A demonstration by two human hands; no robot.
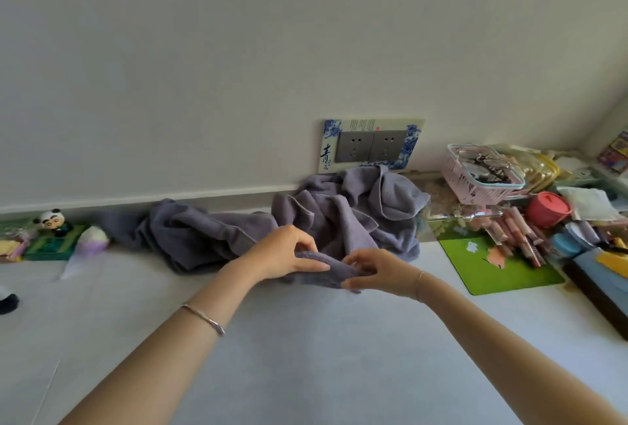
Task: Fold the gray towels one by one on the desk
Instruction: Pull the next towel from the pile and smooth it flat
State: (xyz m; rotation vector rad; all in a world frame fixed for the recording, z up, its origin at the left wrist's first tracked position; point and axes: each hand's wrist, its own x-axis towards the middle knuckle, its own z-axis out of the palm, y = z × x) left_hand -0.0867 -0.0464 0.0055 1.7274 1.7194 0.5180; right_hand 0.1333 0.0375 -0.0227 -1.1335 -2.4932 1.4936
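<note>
Both hands, left hand and right hand, pinched one gray towel's edge close together, probably separating it from the crumpled towel pile against the wall on the desk.

The blue-and-white decorative surround around the double wall socket bears a large brush-written Chinese character, 青, at its lower left. Smaller characters beside it and the fine print along its top edge cannot be read.

towel heap lies against the wall on the desk, basket right, panda left.
</note>
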